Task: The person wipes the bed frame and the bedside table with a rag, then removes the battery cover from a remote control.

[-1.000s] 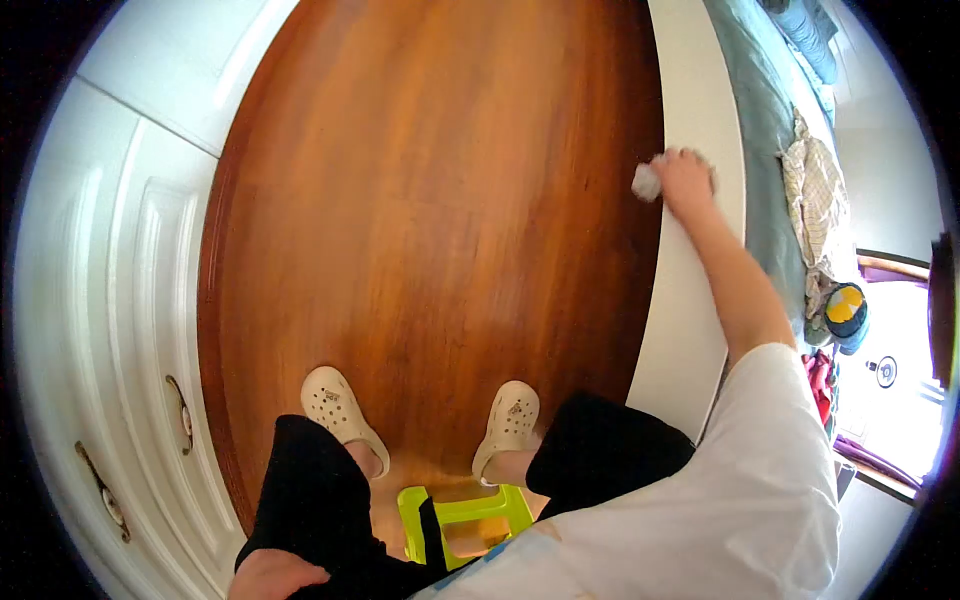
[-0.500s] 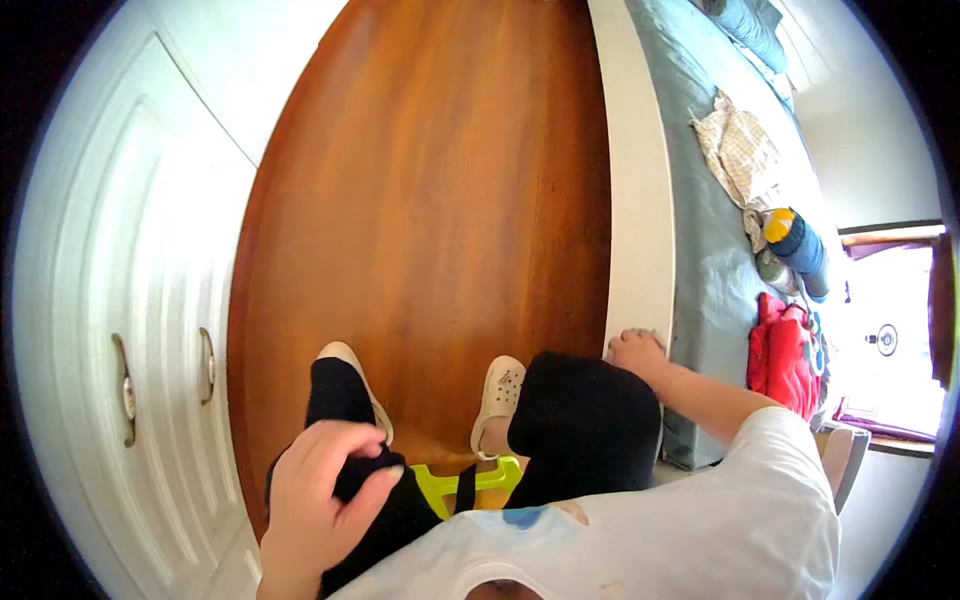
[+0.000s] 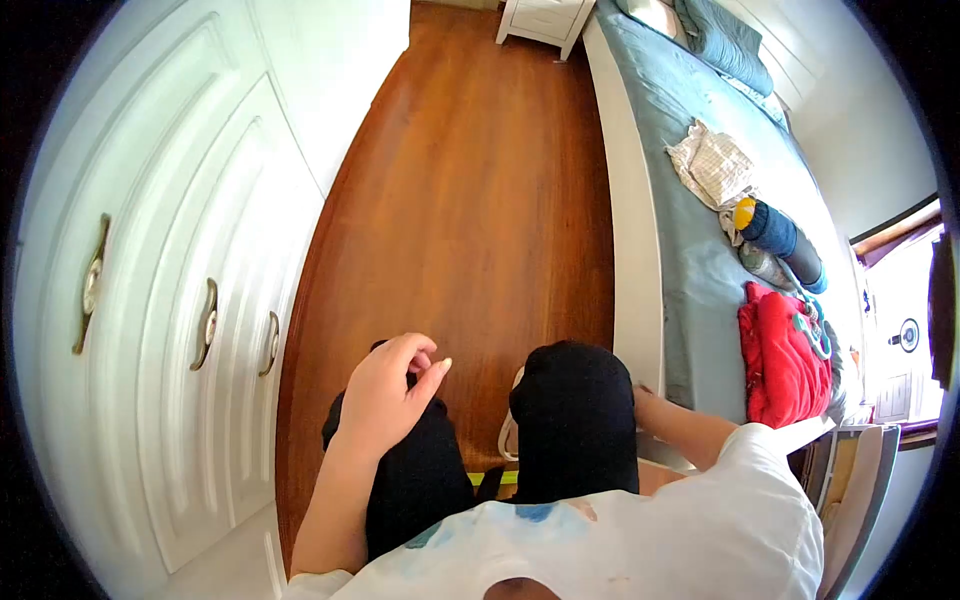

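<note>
Two hands show, in the lower half of the frame. The left hand (image 3: 388, 398), left of lower centre, is loosely curled above a knee in black trousers (image 3: 575, 420), thumb apart from the fingers, with nothing seen in it. The right hand (image 3: 647, 400), right of lower centre, is mostly hidden behind the other knee; I cannot tell whether it holds anything or touches the bed's white side rail (image 3: 632, 250), the thing nearest to it, which runs from there up to top centre.

The step in hand looks to be low work beside that rail. Continuing there would call for room past the knee and a sight of the fingers.

Further out, a yellow-green strip (image 3: 510, 478) shows at bottom centre. A blue sheet (image 3: 705, 330) covers the bed at right, bearing a red garment (image 3: 785, 355), a rolled blue bundle (image 3: 775, 240) and a checked cloth (image 3: 712, 165). White cabinet doors (image 3: 225, 430) fill the left; a bedside cabinet (image 3: 543, 18) stands at top centre.
</note>
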{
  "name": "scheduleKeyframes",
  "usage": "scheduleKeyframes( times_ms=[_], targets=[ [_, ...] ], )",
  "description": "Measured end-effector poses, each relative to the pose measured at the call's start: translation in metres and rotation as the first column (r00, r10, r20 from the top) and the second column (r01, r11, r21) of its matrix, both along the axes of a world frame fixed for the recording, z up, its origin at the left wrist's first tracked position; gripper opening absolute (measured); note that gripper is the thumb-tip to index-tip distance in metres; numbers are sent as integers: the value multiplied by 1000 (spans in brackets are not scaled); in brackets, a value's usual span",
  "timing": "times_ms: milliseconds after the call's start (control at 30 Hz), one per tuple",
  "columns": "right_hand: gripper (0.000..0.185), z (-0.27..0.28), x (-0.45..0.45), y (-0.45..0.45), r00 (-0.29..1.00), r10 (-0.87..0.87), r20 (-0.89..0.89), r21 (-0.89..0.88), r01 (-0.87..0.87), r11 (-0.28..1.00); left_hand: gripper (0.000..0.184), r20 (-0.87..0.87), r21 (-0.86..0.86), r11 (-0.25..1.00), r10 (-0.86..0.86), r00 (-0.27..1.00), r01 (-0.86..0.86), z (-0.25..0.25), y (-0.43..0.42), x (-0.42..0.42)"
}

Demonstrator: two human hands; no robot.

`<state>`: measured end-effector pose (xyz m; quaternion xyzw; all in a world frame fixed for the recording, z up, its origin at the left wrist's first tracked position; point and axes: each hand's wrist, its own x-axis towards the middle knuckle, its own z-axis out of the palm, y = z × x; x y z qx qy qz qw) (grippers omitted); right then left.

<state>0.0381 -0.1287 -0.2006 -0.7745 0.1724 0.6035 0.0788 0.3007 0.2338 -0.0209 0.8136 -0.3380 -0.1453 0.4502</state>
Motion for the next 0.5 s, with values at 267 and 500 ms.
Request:
scheduleKeyframes(
  times_ms=[267, 500],
  targets=[
    [42, 135, 40, 40, 994, -65, 86, 291, 37, 956, 21, 73, 44, 999, -19, 997, 16, -6, -1, -5],
    [49, 163, 30, -34, 432, -520, 737, 419, 312, 853, 23, 76, 85, 996, -5, 997, -2, -3, -12, -10]
  ],
)
